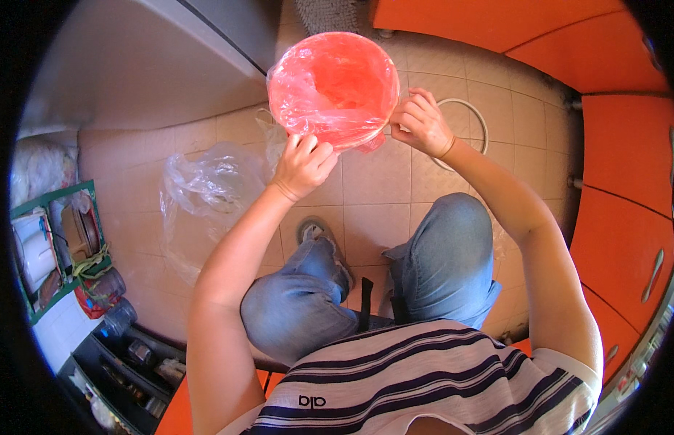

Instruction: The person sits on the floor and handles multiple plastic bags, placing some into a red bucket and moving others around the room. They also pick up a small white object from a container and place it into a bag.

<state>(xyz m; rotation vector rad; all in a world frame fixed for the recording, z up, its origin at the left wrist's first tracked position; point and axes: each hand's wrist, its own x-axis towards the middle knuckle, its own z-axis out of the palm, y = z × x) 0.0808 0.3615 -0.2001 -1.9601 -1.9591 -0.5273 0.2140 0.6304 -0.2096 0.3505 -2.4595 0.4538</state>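
Note:
A round red bin is lined with a thin clear plastic bag, its film folded over the rim. My left hand grips the bag and rim at the near left side, fingertips pinched on the film. At the right side of the rim, my right hand pinches the bag's edge between thumb and fingers. A pale ring lies on the tiled floor, partly behind my right wrist. Crumpled clear plastic spreads on the floor left of my left forearm.
Orange cabinets with metal handles curve along the right and top. A large grey appliance or cabinet panel stands at upper left. A green-framed rack, bottles and a dark bin line the left. A grey mat lies at the top.

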